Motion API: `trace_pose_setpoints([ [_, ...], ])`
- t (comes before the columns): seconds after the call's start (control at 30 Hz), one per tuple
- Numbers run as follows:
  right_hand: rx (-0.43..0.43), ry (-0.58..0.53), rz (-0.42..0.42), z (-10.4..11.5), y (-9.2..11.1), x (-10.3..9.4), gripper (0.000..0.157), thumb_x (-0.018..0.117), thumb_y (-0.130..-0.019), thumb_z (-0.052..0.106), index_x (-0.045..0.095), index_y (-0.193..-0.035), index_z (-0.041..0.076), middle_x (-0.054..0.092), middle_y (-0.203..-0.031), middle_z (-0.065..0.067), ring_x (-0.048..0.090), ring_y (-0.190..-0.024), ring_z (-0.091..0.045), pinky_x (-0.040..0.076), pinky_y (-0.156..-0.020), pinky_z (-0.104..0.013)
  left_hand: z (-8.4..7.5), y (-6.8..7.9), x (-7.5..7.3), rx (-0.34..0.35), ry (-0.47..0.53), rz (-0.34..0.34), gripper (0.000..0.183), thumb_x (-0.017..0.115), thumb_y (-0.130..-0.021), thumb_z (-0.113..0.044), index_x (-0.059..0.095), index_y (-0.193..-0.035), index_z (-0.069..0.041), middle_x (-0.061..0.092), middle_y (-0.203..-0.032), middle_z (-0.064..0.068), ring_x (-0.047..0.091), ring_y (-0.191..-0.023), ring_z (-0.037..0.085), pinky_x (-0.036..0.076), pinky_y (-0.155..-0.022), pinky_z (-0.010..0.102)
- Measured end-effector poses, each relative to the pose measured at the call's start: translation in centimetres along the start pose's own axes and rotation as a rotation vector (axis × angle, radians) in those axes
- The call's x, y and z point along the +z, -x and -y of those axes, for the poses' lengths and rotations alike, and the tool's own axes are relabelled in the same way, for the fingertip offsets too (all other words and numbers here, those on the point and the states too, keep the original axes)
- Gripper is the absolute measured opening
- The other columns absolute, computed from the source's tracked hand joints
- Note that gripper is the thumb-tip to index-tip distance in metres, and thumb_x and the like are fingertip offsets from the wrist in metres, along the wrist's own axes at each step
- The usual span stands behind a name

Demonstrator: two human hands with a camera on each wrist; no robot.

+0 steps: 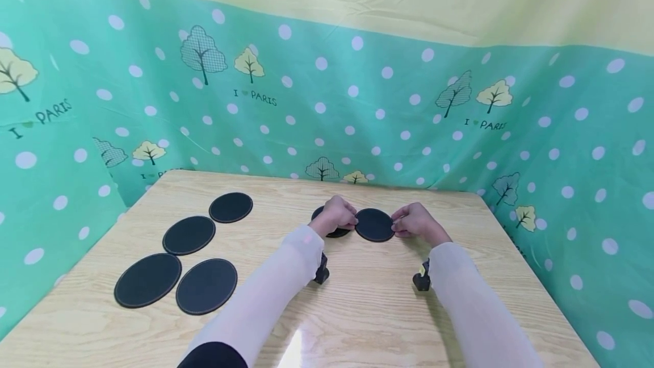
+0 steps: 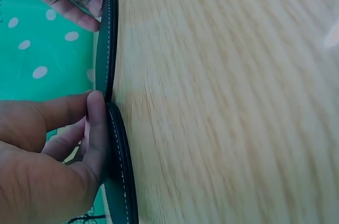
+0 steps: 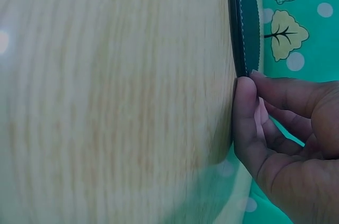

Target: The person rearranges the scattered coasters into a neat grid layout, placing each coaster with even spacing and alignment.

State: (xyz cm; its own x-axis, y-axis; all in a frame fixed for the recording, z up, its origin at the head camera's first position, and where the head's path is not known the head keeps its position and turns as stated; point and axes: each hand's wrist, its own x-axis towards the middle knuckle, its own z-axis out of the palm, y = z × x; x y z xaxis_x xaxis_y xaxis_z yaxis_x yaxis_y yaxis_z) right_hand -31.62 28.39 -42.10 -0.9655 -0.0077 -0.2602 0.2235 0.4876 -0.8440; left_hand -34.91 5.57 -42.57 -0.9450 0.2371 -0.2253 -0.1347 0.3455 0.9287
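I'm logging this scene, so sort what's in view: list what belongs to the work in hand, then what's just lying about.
Work in hand:
- left hand, right hand
- black disc between the hands
- black disc partly hidden by the left hand

Apparently lying about:
- four black discs at the left, untouched, though possibly the same set

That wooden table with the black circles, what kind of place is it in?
Maybe a little indoor work corner: a green and yellow cloth, printed with trees and pale dots, hangs behind and beside a light wood-grain table, where flat, round, black, leather-like discs lie.
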Motion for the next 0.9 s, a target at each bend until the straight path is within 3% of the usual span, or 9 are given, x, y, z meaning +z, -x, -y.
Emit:
trace_pose_setpoints([
  [0.2,-0.008,-0.003,0.010,0.0,0.0,0.0,0.033,0.064,-0.091,-0.015,0.058,-0.123,-0.017,0.066,-0.095,-0.017,0.069,-0.072,-0.017,0.064,-0.070,-0.034,0.6,0.1,-0.7,0.014,0.081,0.043,0.028,0.072,-0.086,0.014,0.072,-0.114,0.008,0.070,-0.103,0.019,0.071,-0.074,0.020,0.063,-0.067,0.029],
  [0.43,-0.058,0.014,-0.001,0.1,-0.1,-0.4,0.034,0.059,-0.094,-0.013,0.057,-0.127,-0.016,0.070,-0.101,-0.021,0.070,-0.081,-0.019,0.064,-0.073,-0.037,0.4,0.4,-1.4,0.013,0.111,0.058,0.030,0.069,-0.088,0.013,0.071,-0.117,0.007,0.073,-0.101,0.016,0.070,-0.076,0.017,0.063,-0.068,0.030],
  [0.57,-0.099,0.048,0.001,0.7,-0.1,-0.4,0.034,0.057,-0.095,-0.011,0.057,-0.129,-0.015,0.070,-0.103,-0.022,0.070,-0.090,-0.023,0.063,-0.078,-0.041,0.0,0.7,-2.1,0.025,0.113,0.050,0.032,0.069,-0.088,0.012,0.070,-0.120,0.008,0.071,-0.101,0.016,0.067,-0.072,0.017,0.063,-0.069,0.030],
  [0.73,-0.157,0.108,0.014,2.0,0.4,-0.1,0.037,0.058,-0.093,-0.012,0.057,-0.130,-0.014,0.069,-0.100,-0.020,0.069,-0.094,-0.030,0.063,-0.081,-0.047,-0.3,1.3,-3.3,0.043,0.092,0.042,0.034,0.069,-0.088,0.011,0.069,-0.122,0.008,0.068,-0.101,0.015,0.068,-0.078,0.022,0.063,-0.068,0.029],
  [0.9,-0.208,0.132,0.047,3.4,0.9,0.7,0.039,0.064,-0.092,-0.011,0.058,-0.131,-0.012,0.068,-0.105,-0.020,0.069,-0.090,-0.024,0.063,-0.080,-0.046,-0.8,2.2,-4.8,0.054,0.072,0.035,0.036,0.070,-0.089,0.011,0.068,-0.125,0.006,0.071,-0.109,0.018,0.071,-0.087,0.025,0.063,-0.069,0.028],
])
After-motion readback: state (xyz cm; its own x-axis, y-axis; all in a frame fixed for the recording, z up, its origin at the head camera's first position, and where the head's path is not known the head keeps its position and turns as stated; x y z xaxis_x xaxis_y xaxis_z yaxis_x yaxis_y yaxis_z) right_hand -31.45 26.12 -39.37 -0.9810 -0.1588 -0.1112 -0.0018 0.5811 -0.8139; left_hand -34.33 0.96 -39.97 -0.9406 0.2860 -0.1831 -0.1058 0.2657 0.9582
